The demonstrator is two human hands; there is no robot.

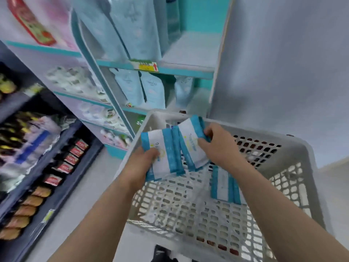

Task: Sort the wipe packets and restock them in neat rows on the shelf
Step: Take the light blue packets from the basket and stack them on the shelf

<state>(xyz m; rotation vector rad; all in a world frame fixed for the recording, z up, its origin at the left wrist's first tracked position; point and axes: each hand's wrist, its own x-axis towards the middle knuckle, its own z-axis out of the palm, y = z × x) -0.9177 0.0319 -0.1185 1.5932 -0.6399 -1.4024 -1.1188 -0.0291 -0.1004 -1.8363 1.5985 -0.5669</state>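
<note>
Teal-trimmed shelving fills your view from 9 to 12 o'clock, all of it softened by motion blur. At 12 o'clock the shelf (188,53) carries pale blue pouches (136,35) standing upright, with a yellow price tag (147,66) on its front lip and more of the same pouches on the level below. At 9 o'clock a dark rack (62,195) holds a row of red-labelled packs (69,159), and a red carton (30,21) leans at 11 o'clock.

Just below the shelving, from the centre out to 4 o'clock, sits the grey perforated basket (283,167), and both your hands are over it. Your left hand (145,159) grips the left bundle (166,148) of blue-and-white wipe packets, thumb across the white face and fingers curled underneath. Your right hand (215,142) grips the right bundle (190,137), its fingers (207,133) wrapped over the far edge and the thumb on the face. The 2 bundles meet edge to edge at the centre of your view, held above the basket floor. Blur hides how many packets each one has. At 5 o'clock from them, the loose packets (224,183) lie flat on the basket floor, just beside your right forearm.
</note>
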